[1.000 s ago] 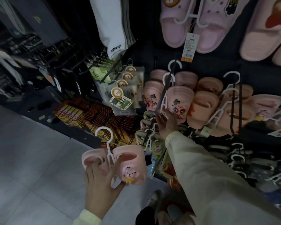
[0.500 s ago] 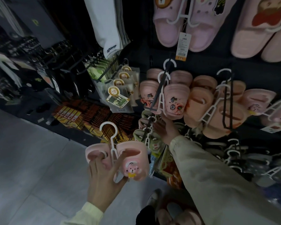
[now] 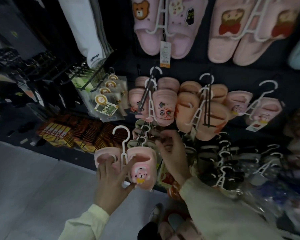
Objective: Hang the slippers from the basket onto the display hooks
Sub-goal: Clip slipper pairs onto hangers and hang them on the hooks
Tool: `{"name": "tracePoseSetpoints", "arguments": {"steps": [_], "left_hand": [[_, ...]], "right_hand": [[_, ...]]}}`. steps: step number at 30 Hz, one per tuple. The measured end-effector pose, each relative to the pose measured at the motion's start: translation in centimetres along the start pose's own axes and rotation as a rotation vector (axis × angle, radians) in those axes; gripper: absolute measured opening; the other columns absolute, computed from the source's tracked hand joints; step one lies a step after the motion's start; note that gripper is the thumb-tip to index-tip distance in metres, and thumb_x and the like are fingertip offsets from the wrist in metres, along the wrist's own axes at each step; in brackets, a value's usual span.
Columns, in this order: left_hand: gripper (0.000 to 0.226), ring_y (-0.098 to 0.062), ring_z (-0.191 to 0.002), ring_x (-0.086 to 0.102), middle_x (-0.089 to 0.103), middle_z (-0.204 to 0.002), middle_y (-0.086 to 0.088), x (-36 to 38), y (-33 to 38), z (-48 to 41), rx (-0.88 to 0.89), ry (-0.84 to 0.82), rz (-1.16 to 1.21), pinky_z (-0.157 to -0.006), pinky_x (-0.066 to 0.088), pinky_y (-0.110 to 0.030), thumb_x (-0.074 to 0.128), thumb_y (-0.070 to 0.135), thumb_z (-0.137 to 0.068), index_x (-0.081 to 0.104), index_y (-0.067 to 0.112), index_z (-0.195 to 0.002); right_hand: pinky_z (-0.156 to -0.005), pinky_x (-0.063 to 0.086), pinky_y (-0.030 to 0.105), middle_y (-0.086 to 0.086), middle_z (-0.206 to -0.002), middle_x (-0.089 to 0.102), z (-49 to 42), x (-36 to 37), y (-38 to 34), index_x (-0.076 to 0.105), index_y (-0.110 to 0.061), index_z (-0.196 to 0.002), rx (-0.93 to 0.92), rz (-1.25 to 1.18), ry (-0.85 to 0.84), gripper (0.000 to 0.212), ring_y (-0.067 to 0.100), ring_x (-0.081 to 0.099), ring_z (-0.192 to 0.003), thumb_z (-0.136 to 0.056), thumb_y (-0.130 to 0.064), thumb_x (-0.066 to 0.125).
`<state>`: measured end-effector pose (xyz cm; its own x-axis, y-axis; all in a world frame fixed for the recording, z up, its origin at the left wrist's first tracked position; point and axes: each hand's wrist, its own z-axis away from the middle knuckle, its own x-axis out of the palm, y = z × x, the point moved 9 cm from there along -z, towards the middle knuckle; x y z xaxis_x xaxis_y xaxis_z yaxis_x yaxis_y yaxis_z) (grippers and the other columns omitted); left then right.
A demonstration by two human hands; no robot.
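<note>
My left hand (image 3: 111, 181) grips a pair of small pink slippers (image 3: 142, 168) with a bear patch, clipped on a white plastic hanger (image 3: 123, 146) whose hook points up. My fingers curl into the slipper openings. My right hand (image 3: 173, 153) reaches into a bunch of greenish slippers (image 3: 142, 137) hanging on a lower black display hook, its fingers curled among them; what it holds is unclear. Just above, pink slipper pairs (image 3: 163, 104) hang on a black display hook (image 3: 145, 94). The basket is out of view.
Peach slippers (image 3: 203, 111) and more pink pairs (image 3: 260, 110) hang to the right. Large pink plush slippers (image 3: 163, 26) hang above. Packets on pegs (image 3: 106, 101) and white socks (image 3: 92, 35) are left. Dark slippers (image 3: 232, 163) fill the lower right. Grey floor (image 3: 33, 187) lies below.
My left hand has lifted the bear slipper pair up and right, closer to the rack. My right hand has dropped from the pink pair's hook to the greenish slippers below.
</note>
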<state>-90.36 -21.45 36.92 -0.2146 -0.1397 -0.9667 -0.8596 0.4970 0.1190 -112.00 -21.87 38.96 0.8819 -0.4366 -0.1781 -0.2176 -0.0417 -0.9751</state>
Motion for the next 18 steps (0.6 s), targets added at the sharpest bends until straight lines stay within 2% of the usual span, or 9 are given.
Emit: {"name": "tracePoseSetpoints", "arguments": {"steps": [3,5,8,11,13,15,18], "left_hand": [[0.112,-0.040,-0.105,0.044,0.045,-0.111,-0.025,0.7,2.1,-0.4,0.065,-0.027,-0.005,-0.079,0.048,-0.055,0.093,0.054,-0.043,0.041,0.040,-0.141],[0.113,-0.041,-0.108,0.045,0.046,-0.113,-0.025,1.1,3.9,-0.7,0.104,-0.040,0.011,-0.081,0.045,-0.053,0.092,0.056,-0.045,0.038,0.042,-0.143],[0.119,-0.039,-0.109,0.045,0.046,-0.115,-0.021,1.5,7.3,-1.1,0.191,-0.047,0.029,-0.084,0.042,-0.050,0.090,0.058,-0.049,0.027,0.042,-0.149],[0.122,-0.041,-0.111,0.048,0.047,-0.118,-0.020,2.5,10.2,-1.7,0.238,-0.098,0.034,-0.087,0.041,-0.051,0.086,0.064,-0.054,0.017,0.047,-0.153],[0.104,-0.042,-0.112,0.050,0.050,-0.116,-0.022,3.0,12.3,-2.0,0.297,-0.117,0.063,-0.087,0.043,-0.051,0.076,0.070,-0.063,0.026,0.047,-0.152],[0.087,-0.040,-0.108,0.049,0.050,-0.114,-0.020,3.0,14.5,-2.2,0.377,-0.110,0.093,-0.084,0.045,-0.051,0.067,0.072,-0.072,0.039,0.041,-0.148],[0.091,-0.039,-0.105,0.048,0.050,-0.111,-0.018,3.0,18.2,-2.8,0.488,-0.103,0.107,-0.080,0.049,-0.052,0.075,0.062,-0.067,0.041,0.038,-0.148]], "right_hand": [[-0.081,0.050,0.024,-0.007,-0.114,0.054,3.5,-1.3,-2.7,0.056,-0.020,-0.110,-0.262,0.266,-0.124,0.022,0.003,0.056,-0.100,-0.092,-0.025,0.066],[-0.084,0.050,0.025,-0.008,-0.121,0.048,5.2,-2.0,-2.6,0.051,-0.024,-0.119,-0.274,0.407,-0.239,0.031,0.006,0.054,-0.105,-0.091,-0.033,0.063],[-0.094,0.051,0.034,-0.007,-0.140,0.036,7.4,-3.6,-2.1,0.035,-0.033,-0.136,-0.273,0.598,-0.329,0.056,0.019,0.054,-0.120,-0.087,-0.036,0.063],[-0.093,0.054,0.037,-0.001,-0.151,0.030,9.0,-5.7,-0.8,0.026,-0.030,-0.146,-0.254,0.865,-0.285,0.076,0.027,0.058,-0.121,-0.084,-0.038,0.069],[-0.088,0.056,0.035,0.007,-0.151,0.037,10.1,-7.5,-0.4,0.033,-0.024,-0.148,-0.268,1.012,-0.193,0.085,0.028,0.063,-0.113,-0.077,-0.038,0.078],[-0.075,0.057,0.032,0.009,-0.145,0.043,11.2,-8.8,-0.3,0.038,-0.022,-0.147,-0.289,1.029,-0.152,0.087,0.026,0.067,-0.097,-0.073,-0.034,0.081],[-0.067,0.056,0.030,0.011,-0.148,0.044,12.5,-10.6,1.0,0.028,-0.020,-0.153,-0.205,1.023,-0.164,0.099,0.025,0.067,-0.093,-0.071,-0.031,0.082]]}}
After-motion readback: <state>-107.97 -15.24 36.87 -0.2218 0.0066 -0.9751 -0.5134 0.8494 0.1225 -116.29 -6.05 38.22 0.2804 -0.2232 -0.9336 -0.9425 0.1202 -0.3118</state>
